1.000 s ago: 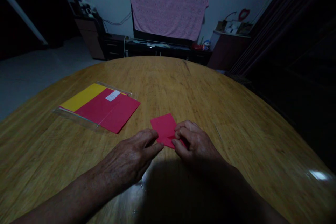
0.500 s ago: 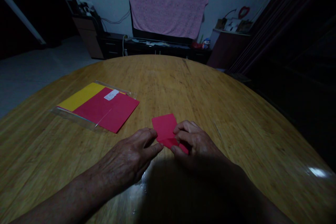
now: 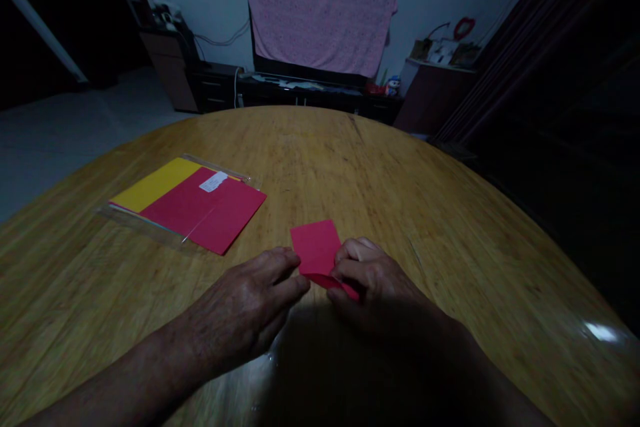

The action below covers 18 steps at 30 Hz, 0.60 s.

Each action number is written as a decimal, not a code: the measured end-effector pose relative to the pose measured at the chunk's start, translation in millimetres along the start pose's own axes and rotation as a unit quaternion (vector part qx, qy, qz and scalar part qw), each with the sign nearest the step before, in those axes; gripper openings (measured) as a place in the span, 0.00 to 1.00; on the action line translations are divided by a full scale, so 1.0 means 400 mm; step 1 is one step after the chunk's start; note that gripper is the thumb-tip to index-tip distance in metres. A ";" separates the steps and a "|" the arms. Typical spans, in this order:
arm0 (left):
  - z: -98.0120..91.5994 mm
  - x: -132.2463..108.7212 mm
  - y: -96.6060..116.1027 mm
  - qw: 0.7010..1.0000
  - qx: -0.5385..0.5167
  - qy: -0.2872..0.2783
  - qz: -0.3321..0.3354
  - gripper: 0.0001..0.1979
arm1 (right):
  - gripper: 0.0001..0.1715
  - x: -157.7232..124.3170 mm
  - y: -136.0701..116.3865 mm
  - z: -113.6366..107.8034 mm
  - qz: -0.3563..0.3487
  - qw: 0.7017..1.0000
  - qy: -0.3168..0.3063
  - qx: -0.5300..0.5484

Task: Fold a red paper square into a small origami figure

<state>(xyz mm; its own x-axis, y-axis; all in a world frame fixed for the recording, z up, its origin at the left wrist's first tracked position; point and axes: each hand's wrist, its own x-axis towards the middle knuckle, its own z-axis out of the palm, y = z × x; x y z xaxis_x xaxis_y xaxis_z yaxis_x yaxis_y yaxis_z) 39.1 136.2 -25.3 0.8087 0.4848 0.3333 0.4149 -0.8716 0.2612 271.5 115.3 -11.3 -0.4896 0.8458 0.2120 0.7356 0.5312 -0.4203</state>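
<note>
Right hand (image 3: 377,287) pinches folded red paper (image 3: 315,250) between its fingers; left hand (image 3: 240,300), fingers pressed together, sits just beside. Plastic-sleeved paper packet (image 3: 131,217), well left, bears an illegible white label (image 3: 213,181); the wooden table (image 3: 320,110) extends far ahead.

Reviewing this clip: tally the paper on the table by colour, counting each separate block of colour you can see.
Folded red paper: 1
Red paper in the clear packet: 1
Yellow paper in the packet: 1
Total: 3 (sheets per block in the packet cannot be told)
</note>
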 end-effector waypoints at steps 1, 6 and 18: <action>0.000 0.001 0.001 1.000 0.005 -0.006 -0.001 0.14 | 0.10 0.000 0.000 0.001 0.002 1.000 0.002 0.001; -0.003 0.007 0.006 0.999 0.020 -0.025 -0.008 0.15 | 0.11 -0.001 -0.003 0.003 0.007 1.000 0.008 0.002; -0.014 0.010 0.011 1.000 0.014 -0.009 -0.007 0.18 | 0.11 0.006 0.004 0.017 0.038 0.998 0.051 0.010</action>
<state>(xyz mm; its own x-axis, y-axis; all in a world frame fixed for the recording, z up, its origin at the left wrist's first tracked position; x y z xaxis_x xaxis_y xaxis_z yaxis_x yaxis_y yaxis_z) 41.8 134.7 -17.9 0.8101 0.4952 0.3139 0.4368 -0.8668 0.2404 268.3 118.1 -17.6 -0.3824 0.8844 0.2676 0.7580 0.4659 -0.4565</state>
